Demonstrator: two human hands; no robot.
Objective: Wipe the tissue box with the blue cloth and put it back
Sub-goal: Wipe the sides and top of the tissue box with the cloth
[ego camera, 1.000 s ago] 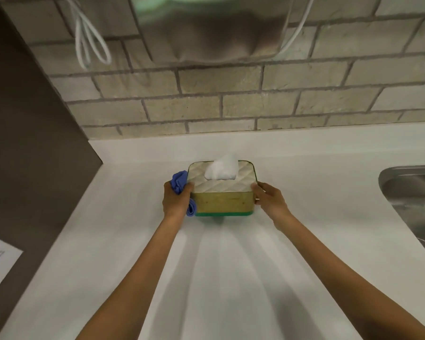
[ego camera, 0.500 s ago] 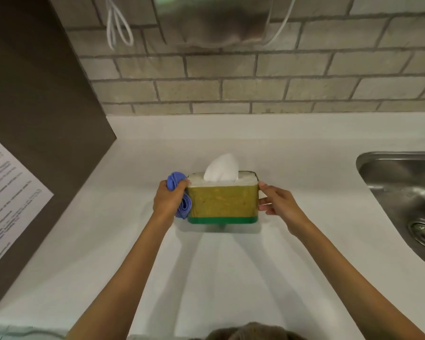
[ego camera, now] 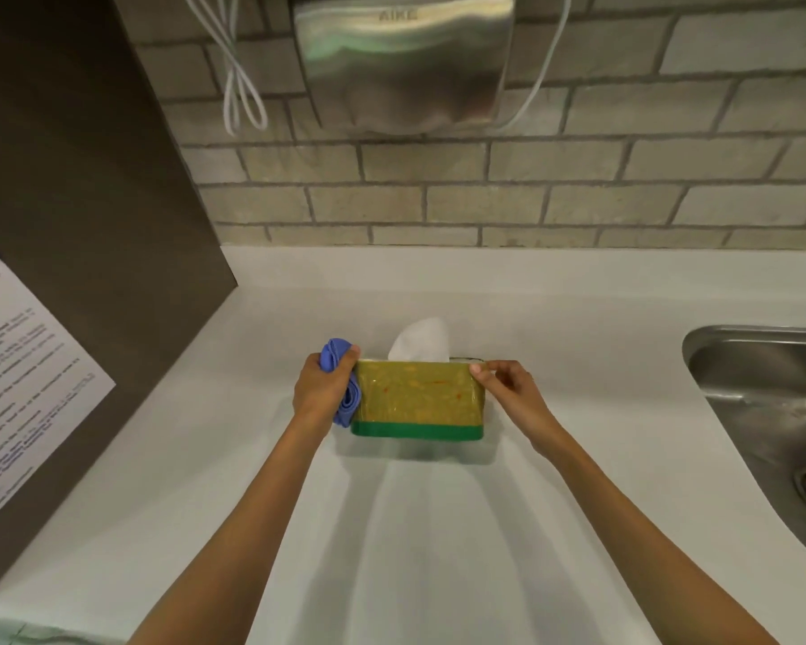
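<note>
The tissue box is mustard yellow with a green band along its base and a white tissue sticking out of the top. It is in the middle of the white counter, front face toward me. My left hand holds the bunched blue cloth pressed against the box's left end. My right hand pinches the box's upper right corner with thumb and fingers.
A steel sink is set into the counter at the right. A dark panel with a printed notice stands on the left. A metal hand dryer and white cables hang on the brick wall behind.
The box's front face has come to face me more squarely, its top now hidden. My right hand has shifted up to its top right corner. The view has tilted upward.
</note>
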